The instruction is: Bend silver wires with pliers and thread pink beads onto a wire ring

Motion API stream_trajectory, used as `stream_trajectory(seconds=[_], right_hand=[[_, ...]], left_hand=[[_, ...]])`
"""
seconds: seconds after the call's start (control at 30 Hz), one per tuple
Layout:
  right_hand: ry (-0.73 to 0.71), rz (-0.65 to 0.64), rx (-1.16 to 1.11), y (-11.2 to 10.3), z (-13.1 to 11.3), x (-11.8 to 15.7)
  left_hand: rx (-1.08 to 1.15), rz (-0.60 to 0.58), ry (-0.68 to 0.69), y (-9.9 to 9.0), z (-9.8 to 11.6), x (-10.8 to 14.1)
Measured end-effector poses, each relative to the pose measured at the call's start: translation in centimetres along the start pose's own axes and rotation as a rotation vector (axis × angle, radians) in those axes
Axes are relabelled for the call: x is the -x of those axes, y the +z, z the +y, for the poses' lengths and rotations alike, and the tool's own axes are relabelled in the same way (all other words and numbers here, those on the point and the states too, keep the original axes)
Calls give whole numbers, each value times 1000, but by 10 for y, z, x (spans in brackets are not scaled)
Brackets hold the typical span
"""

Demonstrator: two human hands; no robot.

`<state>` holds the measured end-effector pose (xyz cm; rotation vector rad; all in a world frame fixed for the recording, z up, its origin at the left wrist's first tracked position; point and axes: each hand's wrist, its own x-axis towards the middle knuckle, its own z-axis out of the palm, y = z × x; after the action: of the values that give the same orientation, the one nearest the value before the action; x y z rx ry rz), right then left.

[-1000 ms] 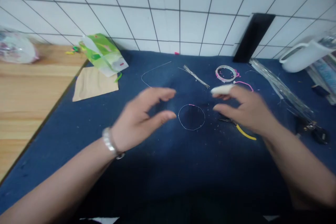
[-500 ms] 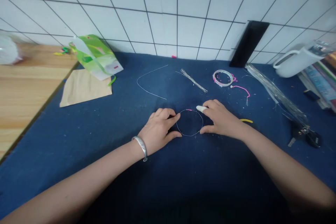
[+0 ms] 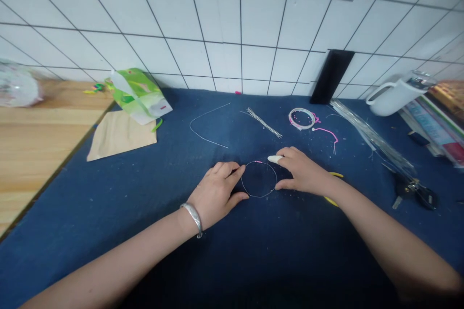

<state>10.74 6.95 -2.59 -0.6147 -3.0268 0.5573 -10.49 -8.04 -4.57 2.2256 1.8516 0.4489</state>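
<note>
A thin wire loop (image 3: 261, 197) lies on the blue cloth between my hands, with a few small pink beads (image 3: 258, 161) threaded at its far side. My left hand (image 3: 217, 186), wearing a silver bangle (image 3: 193, 218) at the wrist, has thumb and index finger spread against the loop's left side. On the right, the thumb of my right hand (image 3: 299, 172) touches the loop's lower right. A white cover (image 3: 275, 159) is on that hand's index finger, close to the upper right of the wire. Both hands are open, resting low at the cloth.
Beyond the loop lie a bent wire (image 3: 191, 124), a short wire bundle (image 3: 264, 123) and a white ring (image 3: 291, 118) with pink beads. A yellow-handled thing (image 3: 331, 201) is partly under my right forearm. Keys (image 3: 398, 201), a long wire bundle (image 3: 373, 133) and a white mug (image 3: 393, 99) stand right.
The camera view has tilted up slightly, so everything sits lower in the picture. My hands and the loop keep nearly the same position; more of the yellow thing shows.
</note>
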Motion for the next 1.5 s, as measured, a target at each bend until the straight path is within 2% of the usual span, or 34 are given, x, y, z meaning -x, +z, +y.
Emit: stream_trajectory(seconds=[0.43,0.63,0.7,0.77,0.9,1.07,1.17,1.37,1.5], right_hand=[[12,69,-1,6,0,-1],[15,53,-127,-7,2,4],[70,63,-206,-16,7,5],[173,126,-218,-25,16,4],[284,239,-83,-34,36,-15],[343,247,111,-19,47,-53],[339,271,157,-8,45,-65],[335,324,176,0,47,-61],[334,404,131,2,55,-54]], left_hand=[[-138,-8,59,1,15,4],[-184,22,63,-2,20,6],[-145,50,64,-5,19,6],[-72,83,63,-8,16,5],[160,150,-3,-9,5,1],[413,191,-162,-3,-10,-4],[458,178,-186,-1,-14,-5],[478,196,-177,0,-13,-7],[500,192,-183,0,-15,-7]])
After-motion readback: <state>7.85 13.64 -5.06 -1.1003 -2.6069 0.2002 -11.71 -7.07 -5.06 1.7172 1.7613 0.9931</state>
